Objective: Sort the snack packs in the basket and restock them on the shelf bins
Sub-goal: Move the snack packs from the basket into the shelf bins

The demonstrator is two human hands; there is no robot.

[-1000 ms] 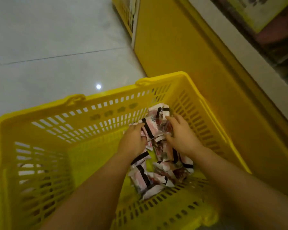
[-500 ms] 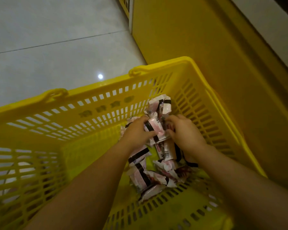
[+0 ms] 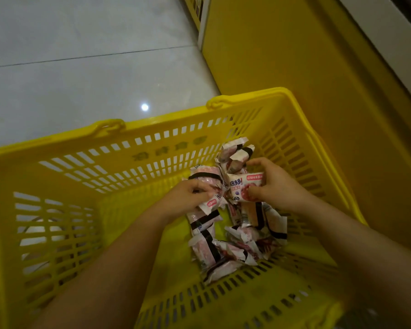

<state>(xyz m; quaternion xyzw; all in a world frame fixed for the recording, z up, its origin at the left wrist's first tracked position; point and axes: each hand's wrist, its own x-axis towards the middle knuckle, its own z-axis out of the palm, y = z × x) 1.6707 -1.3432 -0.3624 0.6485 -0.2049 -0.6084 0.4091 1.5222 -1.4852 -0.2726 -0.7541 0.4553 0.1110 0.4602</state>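
A yellow slotted basket [image 3: 81, 167] stands on the floor with both my arms reaching into it. Several pink-and-white snack packs with black bands [image 3: 214, 248] lie heaped in its right half. My left hand [image 3: 188, 198] grips a few of these packs [image 3: 210, 204] with curled fingers. My right hand [image 3: 278, 186] pinches one pack [image 3: 240, 186] upright, its printed front with a pink picture turned toward me. More packs [image 3: 235, 150] lean against the far right corner of the basket.
A tall yellow shelf base [image 3: 282, 55] runs along the right side, close to the basket. Pale tiled floor [image 3: 81, 55] stretches to the left and beyond. A white shelf edge [image 3: 389, 43] crosses the top right corner.
My right hand has lifted one pack and turned its printed face up. My left hand has gathered packs into a tighter grip. The view has shifted slightly toward the basket.
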